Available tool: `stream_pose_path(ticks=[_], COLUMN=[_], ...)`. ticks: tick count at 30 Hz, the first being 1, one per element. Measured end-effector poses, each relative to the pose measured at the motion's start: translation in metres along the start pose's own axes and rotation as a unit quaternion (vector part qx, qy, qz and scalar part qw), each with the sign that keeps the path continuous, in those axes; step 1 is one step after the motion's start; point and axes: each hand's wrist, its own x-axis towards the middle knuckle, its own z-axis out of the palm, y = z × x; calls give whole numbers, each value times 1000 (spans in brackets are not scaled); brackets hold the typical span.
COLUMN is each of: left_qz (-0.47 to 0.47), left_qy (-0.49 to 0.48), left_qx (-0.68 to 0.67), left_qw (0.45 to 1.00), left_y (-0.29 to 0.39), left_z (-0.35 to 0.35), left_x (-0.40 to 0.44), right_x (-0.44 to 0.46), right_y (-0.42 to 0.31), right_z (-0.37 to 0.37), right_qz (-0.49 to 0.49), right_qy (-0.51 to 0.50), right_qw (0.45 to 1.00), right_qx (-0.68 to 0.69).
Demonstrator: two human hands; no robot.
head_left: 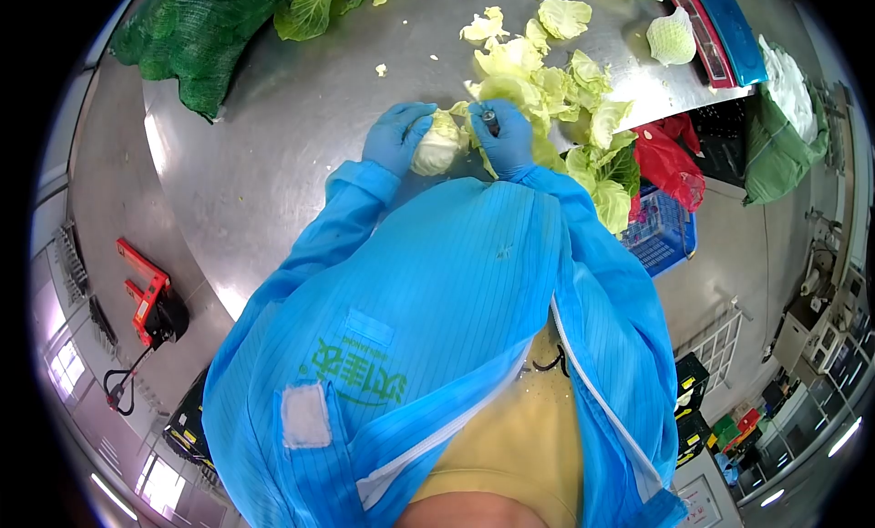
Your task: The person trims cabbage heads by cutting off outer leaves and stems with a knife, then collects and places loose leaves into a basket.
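My left hand (398, 138), in a blue glove, is closed around the left side of a pale, trimmed cabbage head (438, 147) at the near edge of the steel table. Close by on the right, my right hand (507, 140), also gloved in blue, is closed on a small tool with a dark handle (490, 121). The tool's metal end shows, while its working part is hidden. A loose leaf hangs between the cabbage and my right hand. Beyond and beside that hand lies a pile of peeled cabbage leaves (516, 63).
A green mesh sack (196, 37) lies at the table's far left, beside a green cabbage leaf (303, 12). Netted pale produce (672, 37) sits far right near a red and blue scale-like box (715, 31). A blue crate (663, 233) and red bag (669, 159) stand right, below the table.
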Motion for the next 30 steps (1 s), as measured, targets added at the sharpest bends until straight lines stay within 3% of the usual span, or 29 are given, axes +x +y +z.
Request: stream_pose_path(ticks=[1, 5, 7, 10, 15, 16, 17, 21, 23, 30], left_qz=[4, -9, -4, -17, -57, -67, -77, -60, -51, -79], left_qy=[5, 14, 21, 14, -2, 18, 38, 49, -2, 10], left_qx=[8, 2, 15, 35, 86, 21, -44, -69, 33, 13], left_qw=[1000, 1000, 1000, 999, 995, 997, 995, 995, 998, 997], left_y=[0, 1, -1, -6, -8, -5, -3, -7, -18, -12], left_z=[0, 2, 4, 5, 7, 8, 9, 12, 12, 12], left_x=[0, -1, -1, 0, -1, -1, 0, 1, 0, 3], right_x=[0, 2, 11, 23, 40, 43, 45, 51, 53, 60], right_y=[0, -20, -24, -26, -18, -19, -19, -27, -31, -39], right_z=[-1, -9, -11, -12, -11, -13, -12, -14, -12, -9], right_qz=[40, 15, -41, -67, -142, -155, -156, -173, -164, -207], right_qy=[24, -4, -107, -188, -242, -267, -267, -285, -296, -289], right_qw=[999, 1000, 991, 975, 949, 936, 936, 916, 907, 882], right_qx=[9, 18, -71, -95, -146, -167, -168, -223, -252, -310])
